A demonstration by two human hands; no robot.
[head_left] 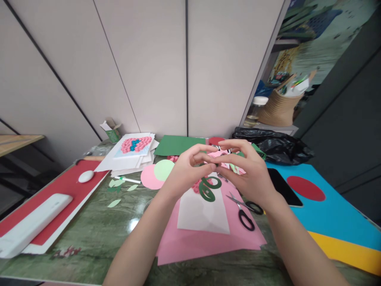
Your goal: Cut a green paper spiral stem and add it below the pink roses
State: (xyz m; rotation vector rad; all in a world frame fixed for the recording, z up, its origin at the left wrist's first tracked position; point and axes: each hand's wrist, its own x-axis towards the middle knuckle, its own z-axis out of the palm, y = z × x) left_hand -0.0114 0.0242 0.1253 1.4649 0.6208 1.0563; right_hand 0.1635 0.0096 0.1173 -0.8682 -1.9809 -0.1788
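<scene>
Both hands are raised together above the middle of the table. My left hand and my right hand pinch a dark green paper spiral strip between their fingertips; its coils hang down below the fingers. Under them lies a white card with pink rolled paper pieces on it, resting on a pink sheet. Black-handled scissors lie on the pink sheet, just below my right hand.
A black phone lies on a blue sheet with a red oval. At the left are a white keyboard and mouse on red paper. Behind: a green sheet, a heart card, a black bag.
</scene>
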